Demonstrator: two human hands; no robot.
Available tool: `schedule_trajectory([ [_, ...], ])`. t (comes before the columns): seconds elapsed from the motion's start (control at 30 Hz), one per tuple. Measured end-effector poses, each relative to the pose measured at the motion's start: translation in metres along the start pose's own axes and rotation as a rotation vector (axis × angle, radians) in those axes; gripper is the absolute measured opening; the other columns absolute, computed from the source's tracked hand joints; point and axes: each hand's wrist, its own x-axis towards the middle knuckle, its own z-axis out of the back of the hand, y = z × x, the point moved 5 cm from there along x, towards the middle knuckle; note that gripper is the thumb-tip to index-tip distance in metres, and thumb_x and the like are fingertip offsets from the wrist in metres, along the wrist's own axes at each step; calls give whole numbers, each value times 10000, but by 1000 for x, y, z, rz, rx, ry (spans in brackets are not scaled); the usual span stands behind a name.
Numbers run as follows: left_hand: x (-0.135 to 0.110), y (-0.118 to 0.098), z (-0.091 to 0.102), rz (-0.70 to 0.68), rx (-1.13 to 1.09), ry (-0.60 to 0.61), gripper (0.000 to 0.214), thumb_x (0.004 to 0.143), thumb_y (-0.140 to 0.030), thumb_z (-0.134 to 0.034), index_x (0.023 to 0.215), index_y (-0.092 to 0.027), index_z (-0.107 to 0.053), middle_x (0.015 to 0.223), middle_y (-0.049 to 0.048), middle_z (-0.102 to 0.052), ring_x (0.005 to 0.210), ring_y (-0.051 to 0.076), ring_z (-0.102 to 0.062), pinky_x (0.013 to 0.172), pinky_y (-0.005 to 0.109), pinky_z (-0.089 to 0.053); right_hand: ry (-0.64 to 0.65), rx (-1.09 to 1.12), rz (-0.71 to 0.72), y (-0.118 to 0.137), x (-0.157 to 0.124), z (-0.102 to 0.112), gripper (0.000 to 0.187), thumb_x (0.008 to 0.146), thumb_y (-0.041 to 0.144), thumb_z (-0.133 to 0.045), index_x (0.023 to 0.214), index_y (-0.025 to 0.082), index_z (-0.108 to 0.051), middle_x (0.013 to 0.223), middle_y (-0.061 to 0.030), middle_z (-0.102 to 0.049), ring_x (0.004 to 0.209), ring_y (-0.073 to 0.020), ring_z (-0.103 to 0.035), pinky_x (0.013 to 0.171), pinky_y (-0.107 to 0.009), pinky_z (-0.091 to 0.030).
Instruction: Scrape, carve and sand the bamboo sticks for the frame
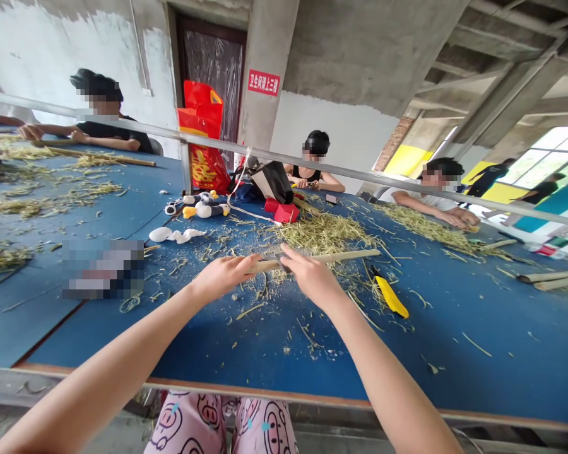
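Left hand (228,272) holds a stick (350,255), right hand (309,272) a dark piece (284,263), well inside table edge (322,399).

This is a makeshift workshop in an unfinished building: bare grey concrete wall (350,57) at the far side, dark doorway covered in clear plastic film (213,66) far left, and seated people (125,134) around a blue tabletop (454,378) strewn with yellow-green shavings (324,233).

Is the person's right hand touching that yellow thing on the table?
Apart. The head view shows it plainly: blue tabletop is visible between the right hand and the yellow thing.
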Motion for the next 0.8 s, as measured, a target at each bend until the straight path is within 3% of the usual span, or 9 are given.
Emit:
schedule_trajectory([
  [0.07, 2, 6, -1, 101, -62, 46, 359, 962, -390, -516, 1270, -206, -525, 980, 61, -736, 777, 188, -704, 655, 256, -530, 65, -29, -112, -27, -5, 0, 394, 913, 38, -403, 1176, 188, -655, 1523, -104, -429, 986, -212, -701, 806, -377, -588],
  [0.23, 3, 16, 3, 382, -179, 76, 311, 891, -503, -574, 1005, -236, -688, 760, 12, -722, 608, 159, -630, 535, 222, -408, -1, -131, -293, -67, -15, 0, 298, 951, 93, -406, 1145, 131, -630, 1151, -145, -711, 1153, -261, -618, 964, -396, -487],
  [0.33, 3, 19, 5, 436, -296, 64, 415, 904, -552, -511, 821, -206, -723, 641, 12, -678, 539, 129, -566, 510, 219, -361, -35, -150, -371, -75, -19, -5, 309, 971, 151, -419, 1195, 165, -631, 1266, -130, -663, 1106, -241, -647, 925, -365, -516],
  [0.4, 3, 21, 5, 456, -353, 56, 430, 877, -571, -542, 787, -194, -728, 634, 13, -679, 541, 127, -560, 522, 222, -369, -16, -153, -359, -74, -18, -11, 325, 968, 157, -432, 1213, 188, -642, 1337, -109, -625, 1147, -235, -631, 943, -360, -522],
  [0.5, 3, 25, 3, 493, -413, 47, 419, 776, -593, -660, 890, -200, -751, 690, 14, -713, 583, 148, -594, 553, 232, -408, 28, -168, -289, -64, -15, -21, 380, 946, 105, -439, 1269, 170, -629, 1360, -127, -607, 1240, -244, -578, 1003, -376, -509],
  [0.6, 2, 26, 0, 524, -470, 41, 441, 748, -570, -696, 1002, -215, -756, 742, 13, -740, 611, 161, -625, 579, 239, -443, 32, -190, -197, -41, -9, -27, 454, 916, 27, -428, 1321, 141, -599, 1402, -166, -562, 1292, -270, -541, 1002, -413, -527],
  [0.7, 1, 28, -1, 532, -473, 24, 428, 757, -571, -681, 970, -212, -773, 738, 19, -746, 590, 159, -622, 571, 241, -449, -10, -152, -54, -18, -4, -30, 548, 883, -33, -430, 1382, 160, -550, 1464, -154, -493, 1341, -278, -490, 991, -439, -544],
  [0.8, -1, 32, -2, 564, -483, 27, 441, 738, -582, -693, 951, -207, -786, 727, 21, -747, 561, 153, -608, 539, 238, -439, -4, -98, -14, -22, -5, -30, 607, 865, -69, -426, 1403, 193, -531, 1484, -120, -468, 1348, -261, -480, 1018, -449, -528],
])
